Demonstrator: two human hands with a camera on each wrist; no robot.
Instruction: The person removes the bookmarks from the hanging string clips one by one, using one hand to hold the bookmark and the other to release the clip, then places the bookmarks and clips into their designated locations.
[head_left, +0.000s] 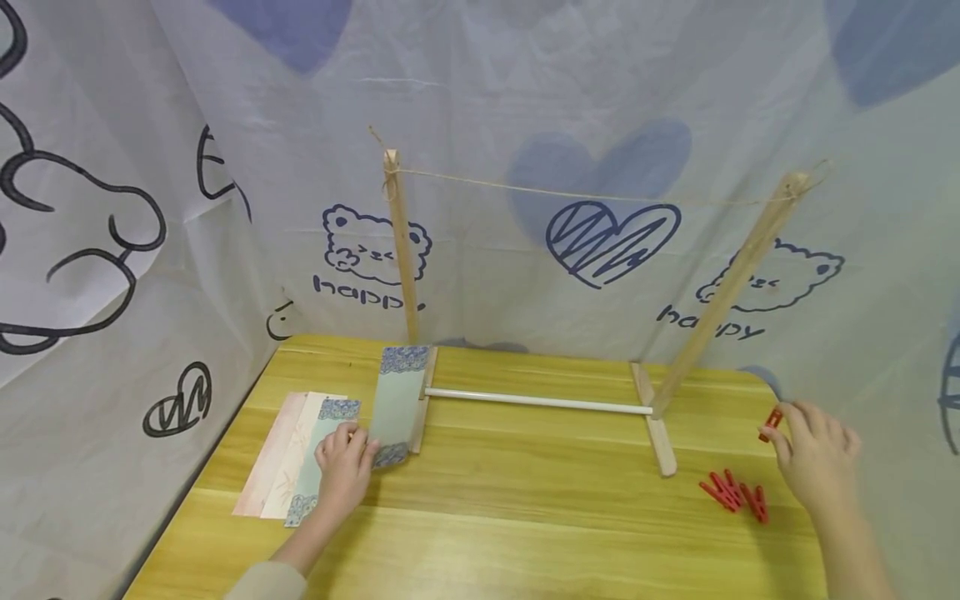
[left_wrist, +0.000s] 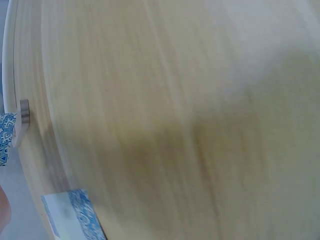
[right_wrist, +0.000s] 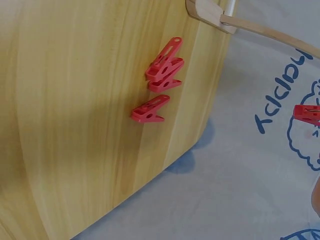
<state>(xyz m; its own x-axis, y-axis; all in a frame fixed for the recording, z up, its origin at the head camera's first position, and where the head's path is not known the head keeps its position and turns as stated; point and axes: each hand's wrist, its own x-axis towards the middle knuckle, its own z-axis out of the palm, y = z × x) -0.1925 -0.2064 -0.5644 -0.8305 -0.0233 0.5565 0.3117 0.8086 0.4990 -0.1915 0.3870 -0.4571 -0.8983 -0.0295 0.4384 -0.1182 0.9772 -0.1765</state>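
My left hand (head_left: 347, 468) pinches a pale green card (head_left: 395, 408) with blue patterned ends by its near lower corner. Raised off the table, this card overlaps the rack's left foot in the head view; its blue end (left_wrist: 7, 137) shows at the left edge of the left wrist view. Beneath that hand lies a matching green card (head_left: 311, 467), beside a cream card (head_left: 283, 475) and a pink card (head_left: 262, 467). Above the table's right edge, my right hand (head_left: 821, 458) pinches a red clothespin (head_left: 770, 425) between thumb and fingers. Several more red clothespins (right_wrist: 162, 70) lie on the table nearby.
A wooden rack has a left post (head_left: 402, 250), a right post (head_left: 731, 292) and a white bar (head_left: 540, 401) low between its feet. Thin twine (head_left: 525, 188) is strung between the post tops. Printed cloth (head_left: 480, 100) hangs behind and beside the wood-grain table (head_left: 525, 517).
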